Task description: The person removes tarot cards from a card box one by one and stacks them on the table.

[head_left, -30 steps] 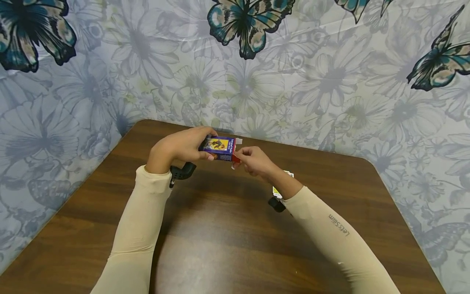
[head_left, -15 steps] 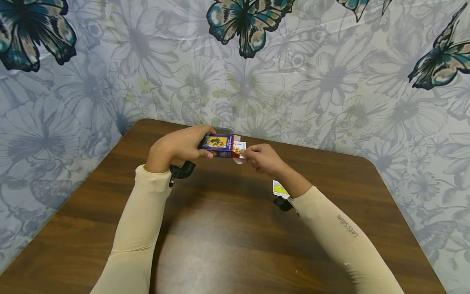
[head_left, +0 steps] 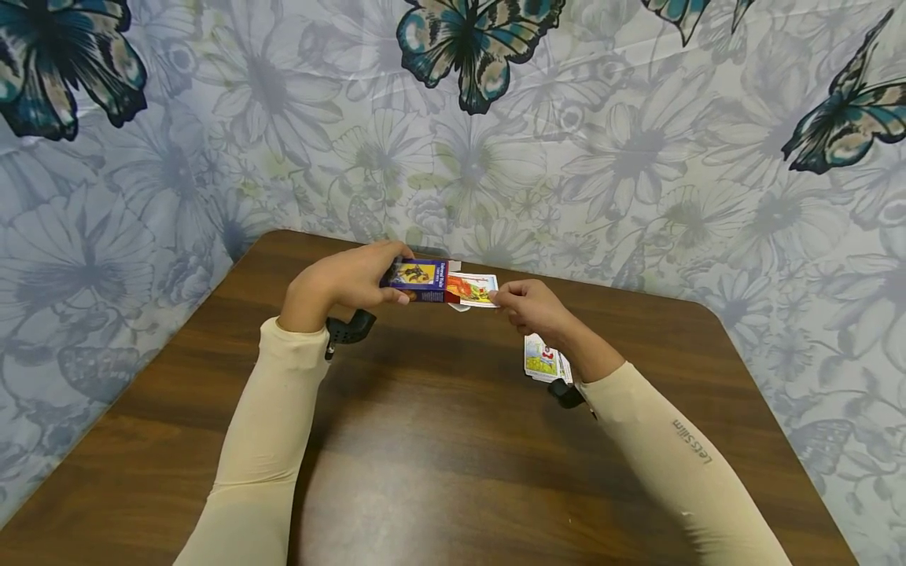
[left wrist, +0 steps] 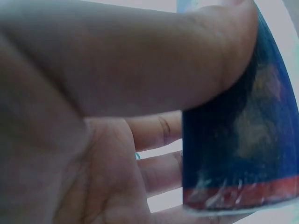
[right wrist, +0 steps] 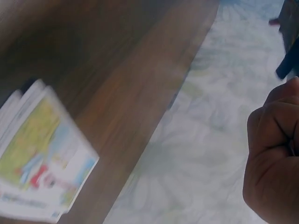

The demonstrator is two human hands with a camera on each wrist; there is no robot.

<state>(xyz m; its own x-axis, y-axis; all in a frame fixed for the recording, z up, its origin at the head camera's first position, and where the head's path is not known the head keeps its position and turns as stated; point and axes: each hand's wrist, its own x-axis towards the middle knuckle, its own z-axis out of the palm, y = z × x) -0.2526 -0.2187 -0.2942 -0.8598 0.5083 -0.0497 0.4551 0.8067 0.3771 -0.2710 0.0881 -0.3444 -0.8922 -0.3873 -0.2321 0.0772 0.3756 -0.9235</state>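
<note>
My left hand (head_left: 350, 277) grips a small blue and purple card box (head_left: 418, 281) with a yellow picture on its face, held above the far part of the table. In the left wrist view the thumb lies across the box (left wrist: 233, 149), with fingers behind it. A picture card (head_left: 473, 289) in red, yellow and green sticks partway out of the box's open right end. The fingertips of my right hand (head_left: 529, 308) pinch its outer edge. In the right wrist view the right hand (right wrist: 275, 149) shows curled fingers; the card is hidden there.
A loose stack of picture cards (head_left: 541, 360) lies on the brown wooden table (head_left: 425, 440) below the right wrist. It also shows in the right wrist view as a fanned stack (right wrist: 46, 158). Behind the table's far edge hangs a floral butterfly cloth (head_left: 481, 173).
My right hand has moved to the right, drawing the card out of the box. More of the card stack on the table shows. The left hand and box stay nearly still.
</note>
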